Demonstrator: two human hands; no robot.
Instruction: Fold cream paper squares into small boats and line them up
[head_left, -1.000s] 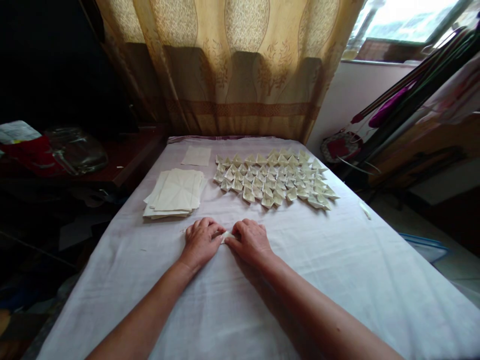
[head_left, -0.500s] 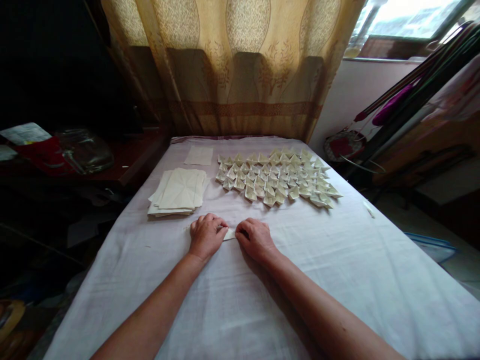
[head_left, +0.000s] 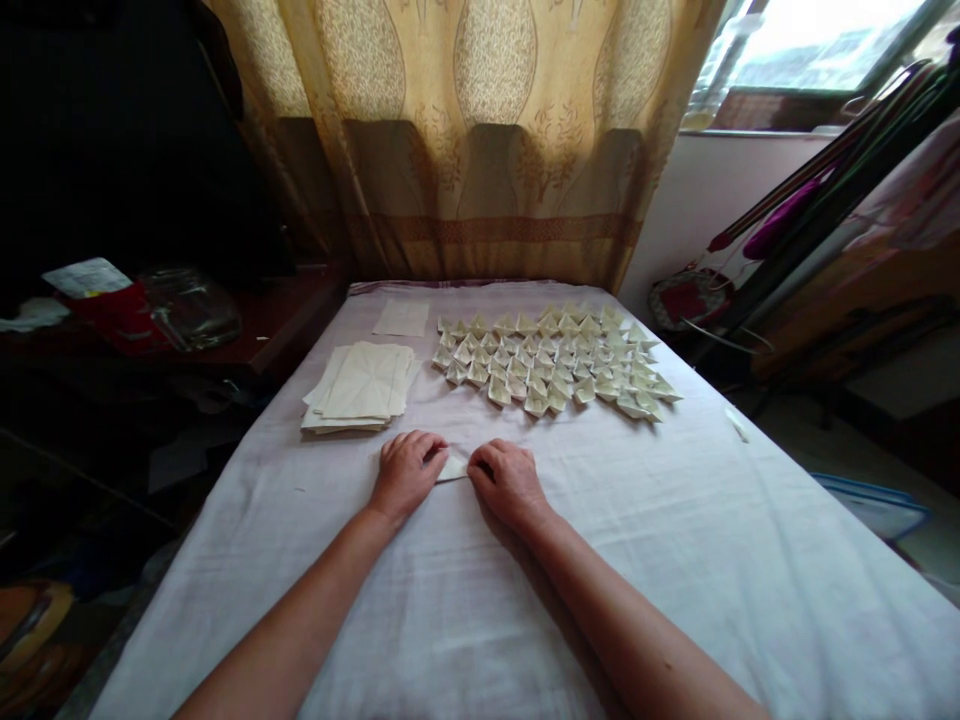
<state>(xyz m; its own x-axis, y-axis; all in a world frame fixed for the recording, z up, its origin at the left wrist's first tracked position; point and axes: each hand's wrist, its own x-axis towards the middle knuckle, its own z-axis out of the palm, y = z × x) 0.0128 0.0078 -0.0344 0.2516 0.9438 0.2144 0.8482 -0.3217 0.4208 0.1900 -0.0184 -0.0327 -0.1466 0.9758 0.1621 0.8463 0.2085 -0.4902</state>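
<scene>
The left hand (head_left: 409, 472) and right hand (head_left: 510, 480) pinch pale paper (head_left: 453, 468), seemingly folded small.

L hand (head_left: 411, 468) + R hand (head_left: 508, 478) pinch sm. ppr (head_left: 453, 468), opp. ends | ppr stack (head_left: 364, 385) fwd-L | folded pcs (head_left: 555, 358) fwd-R
</scene>
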